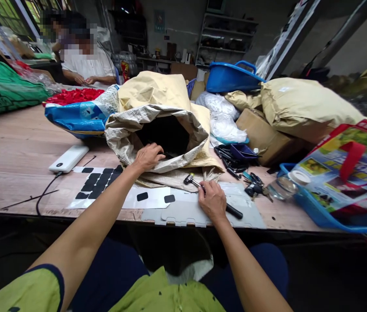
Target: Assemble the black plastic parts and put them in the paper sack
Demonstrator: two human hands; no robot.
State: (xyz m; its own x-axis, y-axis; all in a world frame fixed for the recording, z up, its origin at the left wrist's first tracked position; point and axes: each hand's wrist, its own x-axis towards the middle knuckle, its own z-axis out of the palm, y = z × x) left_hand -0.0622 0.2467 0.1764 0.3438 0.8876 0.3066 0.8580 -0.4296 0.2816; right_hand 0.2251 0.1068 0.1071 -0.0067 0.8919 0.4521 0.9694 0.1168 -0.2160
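Observation:
My left hand point(150, 157) reaches into the mouth of a large paper-covered sack point(118, 132) that lies on its side. Thumb and fingers are bent and a little apart, with dark material just beyond them inside the sack; nothing can be made out in their hold. My right hand point(213, 200) is closed around a small hammer point(234, 211), whose metal head points toward the sack. Under the hammer lies a grey plastic sheet point(183, 215). Left of it, black rounded-square pieces point(96, 180) sit in rows on white paper, with a loose black piece point(142, 196) nearer the sheet.
A white power bank point(69, 158) with a cable lies at left, before a blue bag point(76, 116) of red pieces. Black parts point(230, 158), keys point(254, 185), a clear jar point(284, 187) and a blue basket point(342, 221) line the right. Another person point(87, 65) sits across the table.

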